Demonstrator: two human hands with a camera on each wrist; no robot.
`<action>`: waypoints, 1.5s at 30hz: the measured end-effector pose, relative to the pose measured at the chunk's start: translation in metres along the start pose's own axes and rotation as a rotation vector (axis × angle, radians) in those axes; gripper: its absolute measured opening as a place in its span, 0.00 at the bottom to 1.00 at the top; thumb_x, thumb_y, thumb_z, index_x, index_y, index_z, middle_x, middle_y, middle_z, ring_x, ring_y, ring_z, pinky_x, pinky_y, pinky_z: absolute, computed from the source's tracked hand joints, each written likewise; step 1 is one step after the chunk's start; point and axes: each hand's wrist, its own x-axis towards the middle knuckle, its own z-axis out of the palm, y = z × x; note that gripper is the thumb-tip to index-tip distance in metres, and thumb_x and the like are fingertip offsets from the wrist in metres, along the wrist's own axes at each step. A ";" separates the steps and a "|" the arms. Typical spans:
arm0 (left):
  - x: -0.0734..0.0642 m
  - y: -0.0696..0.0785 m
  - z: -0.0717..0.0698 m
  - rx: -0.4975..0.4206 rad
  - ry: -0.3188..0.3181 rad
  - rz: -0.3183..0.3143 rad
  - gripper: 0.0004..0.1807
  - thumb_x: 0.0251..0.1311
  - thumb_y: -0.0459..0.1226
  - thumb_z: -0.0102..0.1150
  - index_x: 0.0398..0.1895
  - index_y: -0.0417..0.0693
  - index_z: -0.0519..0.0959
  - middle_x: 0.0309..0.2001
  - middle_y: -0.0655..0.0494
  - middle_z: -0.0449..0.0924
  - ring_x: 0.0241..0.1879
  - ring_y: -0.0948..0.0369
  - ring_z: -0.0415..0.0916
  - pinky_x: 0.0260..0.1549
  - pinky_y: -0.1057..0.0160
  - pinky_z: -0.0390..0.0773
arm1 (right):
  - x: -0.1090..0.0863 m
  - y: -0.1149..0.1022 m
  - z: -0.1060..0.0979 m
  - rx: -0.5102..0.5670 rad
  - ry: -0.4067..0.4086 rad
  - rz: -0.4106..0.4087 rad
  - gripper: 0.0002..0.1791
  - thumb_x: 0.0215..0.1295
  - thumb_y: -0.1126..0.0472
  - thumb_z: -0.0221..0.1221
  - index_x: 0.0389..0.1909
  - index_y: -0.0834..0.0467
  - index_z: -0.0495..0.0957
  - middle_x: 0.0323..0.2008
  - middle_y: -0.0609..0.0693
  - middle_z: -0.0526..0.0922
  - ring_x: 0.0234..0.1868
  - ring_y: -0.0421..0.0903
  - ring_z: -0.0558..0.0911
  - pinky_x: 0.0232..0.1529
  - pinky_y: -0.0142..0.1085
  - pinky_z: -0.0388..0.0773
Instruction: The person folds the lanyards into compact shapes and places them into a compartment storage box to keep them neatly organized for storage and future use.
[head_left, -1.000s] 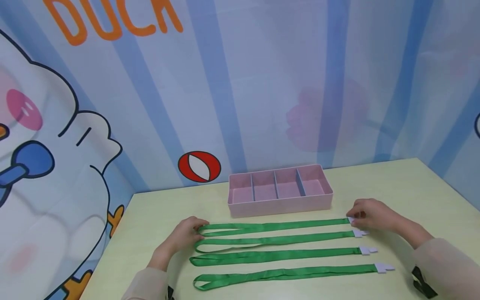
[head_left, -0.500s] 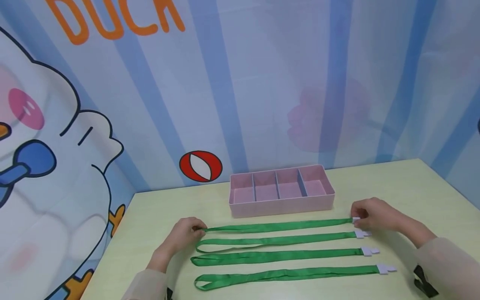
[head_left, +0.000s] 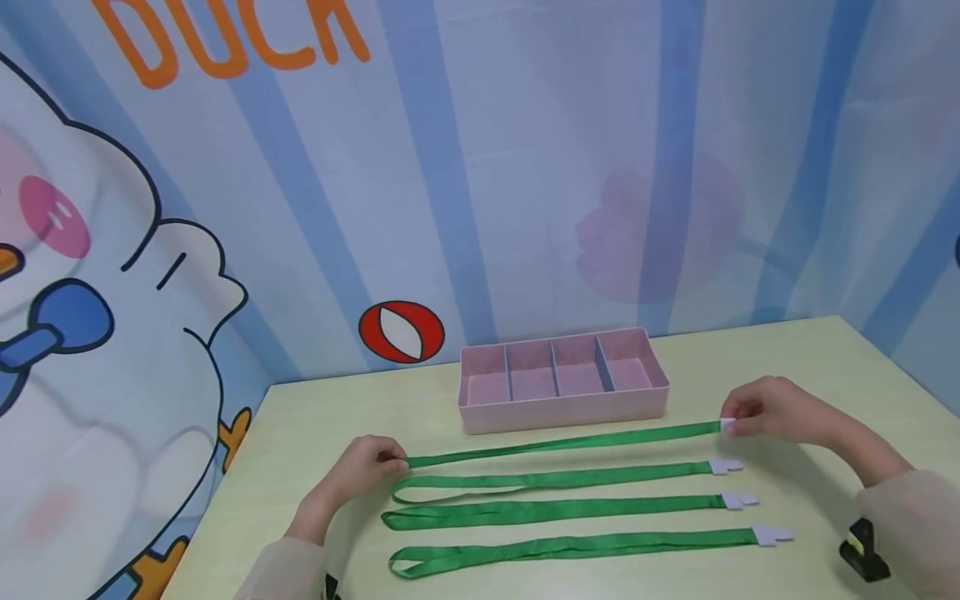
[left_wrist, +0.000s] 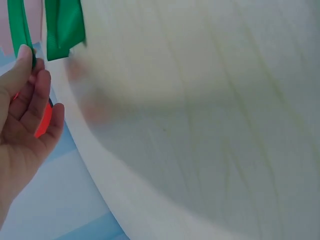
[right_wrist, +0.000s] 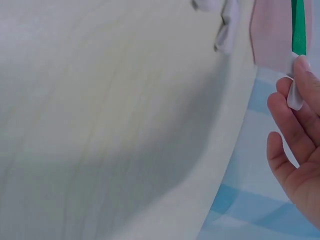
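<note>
A green lanyard point(head_left: 562, 444) with a white clip stretches between my two hands in the head view. My left hand point(head_left: 366, 467) pinches its looped end between thumb and forefinger; the left wrist view shows the green strap point(left_wrist: 19, 25) running up from those fingertips. At the other end, my right hand point(head_left: 780, 412) pinches the white clip point(right_wrist: 295, 95), its right end raised above the table. Three more green lanyards lie side by side nearer to me: the first point(head_left: 600, 478), the second point(head_left: 570, 510) and the third point(head_left: 600, 547), clips to the right and loops to the left.
Behind the lanyards stands a pink box point(head_left: 562, 411) with several compartments in a row, split by thin dividers. The pale table point(head_left: 360, 400) meets a blue striped backdrop point(head_left: 525, 167) printed with a cartoon duck and a red ball.
Both hands have drawn the farthest lanyard taut, its open loop now closed into a narrow strip. My right hand has risen and moved right with the clip, while my left hand stays nearly in place.
</note>
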 end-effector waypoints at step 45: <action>-0.025 0.066 -0.023 -0.737 -0.153 -0.261 0.15 0.60 0.37 0.60 0.44 0.33 0.78 0.36 0.53 0.83 0.39 0.58 0.81 0.48 0.57 0.77 | -0.027 -0.042 -0.067 -0.021 0.038 0.432 0.17 0.62 0.57 0.59 0.43 0.67 0.79 0.32 0.49 0.82 0.33 0.44 0.78 0.33 0.38 0.76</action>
